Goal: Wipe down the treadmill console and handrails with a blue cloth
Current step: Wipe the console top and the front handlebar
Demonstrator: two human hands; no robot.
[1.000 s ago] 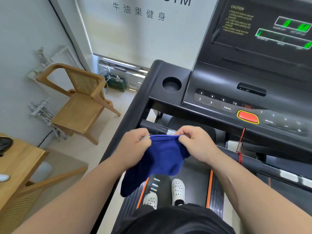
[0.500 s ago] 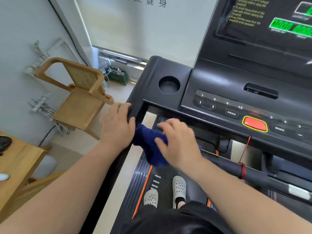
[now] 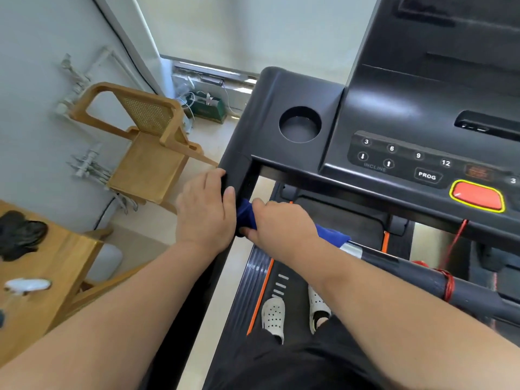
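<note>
While the right hand (image 3: 281, 223) curls its fingers round the bunched dark-blue cloth (image 3: 247, 210), the left hand (image 3: 205, 212) grips the handrail (image 3: 236, 175) beside them; the console (image 3: 394, 114) reads INCLINE, PROG, 3, 6, 9, 12.

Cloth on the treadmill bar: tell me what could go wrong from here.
1. The right hand grips the cloth at the bar's left end. Wiping rightward could snag the red cord wound round that bar and perhaps yank it loose.
2. The shoes stand on the belt. Wiping the console could press PROG or the incline keys, possibly starting it. The left hand gripping the side rail helps.
</note>
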